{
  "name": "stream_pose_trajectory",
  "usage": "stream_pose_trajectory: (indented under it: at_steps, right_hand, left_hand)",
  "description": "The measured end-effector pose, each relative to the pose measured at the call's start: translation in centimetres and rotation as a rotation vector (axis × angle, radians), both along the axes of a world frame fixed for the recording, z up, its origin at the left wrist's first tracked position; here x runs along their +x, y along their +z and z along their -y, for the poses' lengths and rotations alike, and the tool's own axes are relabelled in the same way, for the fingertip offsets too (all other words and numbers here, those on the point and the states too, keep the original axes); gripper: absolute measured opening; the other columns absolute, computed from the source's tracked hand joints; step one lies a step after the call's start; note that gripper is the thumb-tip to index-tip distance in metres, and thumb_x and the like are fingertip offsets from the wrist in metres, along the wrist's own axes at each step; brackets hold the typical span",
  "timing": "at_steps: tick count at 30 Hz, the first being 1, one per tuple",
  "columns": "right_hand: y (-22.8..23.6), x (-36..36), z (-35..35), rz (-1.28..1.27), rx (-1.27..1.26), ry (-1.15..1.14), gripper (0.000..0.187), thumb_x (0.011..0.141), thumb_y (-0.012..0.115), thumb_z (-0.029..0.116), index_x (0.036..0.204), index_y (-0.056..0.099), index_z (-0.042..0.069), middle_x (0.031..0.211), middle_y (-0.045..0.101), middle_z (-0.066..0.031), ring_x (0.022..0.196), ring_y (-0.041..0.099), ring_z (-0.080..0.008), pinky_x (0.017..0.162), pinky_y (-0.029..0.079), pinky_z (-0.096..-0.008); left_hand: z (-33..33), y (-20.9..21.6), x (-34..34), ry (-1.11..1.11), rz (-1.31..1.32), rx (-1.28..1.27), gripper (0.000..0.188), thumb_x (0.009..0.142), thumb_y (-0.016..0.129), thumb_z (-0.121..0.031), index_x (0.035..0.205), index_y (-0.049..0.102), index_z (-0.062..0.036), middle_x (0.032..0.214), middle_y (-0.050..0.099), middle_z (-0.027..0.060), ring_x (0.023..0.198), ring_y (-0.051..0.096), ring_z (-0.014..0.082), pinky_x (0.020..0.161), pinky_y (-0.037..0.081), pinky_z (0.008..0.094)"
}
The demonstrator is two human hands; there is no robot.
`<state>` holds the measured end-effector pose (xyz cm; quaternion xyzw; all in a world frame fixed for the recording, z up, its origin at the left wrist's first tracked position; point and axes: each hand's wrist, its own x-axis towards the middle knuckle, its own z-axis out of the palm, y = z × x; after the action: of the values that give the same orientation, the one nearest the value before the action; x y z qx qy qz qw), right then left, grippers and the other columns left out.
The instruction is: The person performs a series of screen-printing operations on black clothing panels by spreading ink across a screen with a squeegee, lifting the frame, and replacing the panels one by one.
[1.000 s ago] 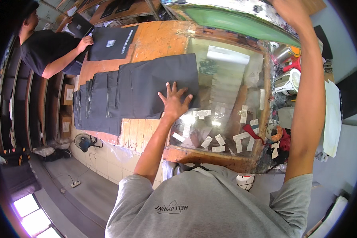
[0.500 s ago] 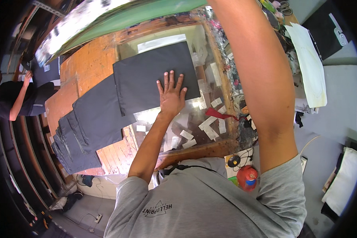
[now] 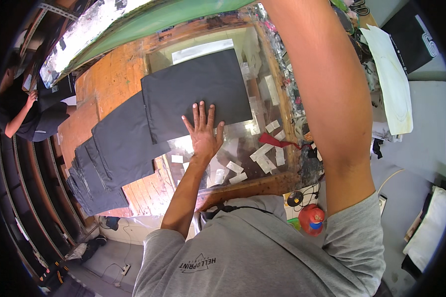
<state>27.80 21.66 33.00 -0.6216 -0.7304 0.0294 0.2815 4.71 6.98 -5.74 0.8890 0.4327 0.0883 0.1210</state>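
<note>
1. Head view: the left hand (image 3: 204,139) lies open and palm down, fingers (image 3: 202,114) spread over the near edge of a black sheet (image 3: 195,81), gripping nothing.
2. The right hand is out of sight past the top edge, where its forearm (image 3: 327,74) leads, so I cannot tell whether it is grasping anything.
3. The black sheet extends beyond and to both sides of the left fingertips, mostly over a glass panel (image 3: 158,62) in a wooden surround.
4. To steady the sheet well, I would press lightly with a flat hand and spread fingers, smoothing toward the edges without dragging it askew.
5. Its left side overlaps a fanned row of black sheets (image 3: 124,133) to the left hand's left; light pressure should avoid shifting those too.
6. The sheet looks matte, plain on its upper face and nearly flat, with a faint seam or fold along its left edge; its material is unclear.
7. Pale tape pieces (image 3: 238,178) lie to the left hand's right and nearer the body; a green screen (image 3: 148,32) slants beyond it.
</note>
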Motion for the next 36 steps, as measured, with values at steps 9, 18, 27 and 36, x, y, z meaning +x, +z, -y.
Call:
stream_pose_trajectory:
  at_steps: [9,18,27,36]
  right_hand:
    - [1.2,-1.7,1.4,-0.118,-0.106,-0.152,0.038,0.078,0.058,-0.003,0.112,0.077,0.001,0.103,0.075,-0.0246,0.092,0.074,-0.0361,0.086,0.058,-0.0440]
    - [0.1,-0.6,1.2,-0.112,0.010,0.017,0.038,0.077,0.059,-0.002,0.109,0.079,0.004,0.095,0.076,-0.0229,0.085,0.074,-0.0343,0.080,0.059,-0.0436]
    - [0.6,-2.0,0.9,-0.096,-0.047,-0.146,0.042,0.077,0.058,-0.002,0.113,0.078,0.005,0.100,0.076,-0.0234,0.089,0.074,-0.0338,0.083,0.059,-0.0416]
    - [0.4,-0.8,1.0,0.016,-0.028,-0.038,0.043,0.078,0.057,0.000,0.115,0.078,0.004,0.105,0.075,-0.0233,0.092,0.074,-0.0335,0.086,0.059,-0.0412]
  left_hand:
    - [0.1,-0.1,-0.2,-0.007,0.015,-0.034,0.063,0.100,0.056,-0.037,0.155,0.044,-0.0078,0.168,0.027,0.0193,0.158,0.016,0.0398,0.120,0.000,0.0725]
    - [-0.7,0.3,0.0,0.025,0.024,0.017,0.069,0.098,0.057,-0.044,0.154,0.046,-0.0052,0.167,0.029,0.0190,0.158,0.014,0.0400,0.119,-0.002,0.0743]
    - [-2.0,0.6,0.0,0.003,-0.011,0.016,0.079,0.096,0.059,-0.053,0.156,0.042,-0.0043,0.167,0.028,0.0210,0.158,0.014,0.0397,0.117,-0.001,0.0763]
    - [-1.4,0.3,-0.8,0.029,0.007,-0.021,0.081,0.094,0.063,-0.051,0.158,0.039,-0.0079,0.169,0.025,0.0194,0.160,0.011,0.0367,0.119,-0.004,0.0729]
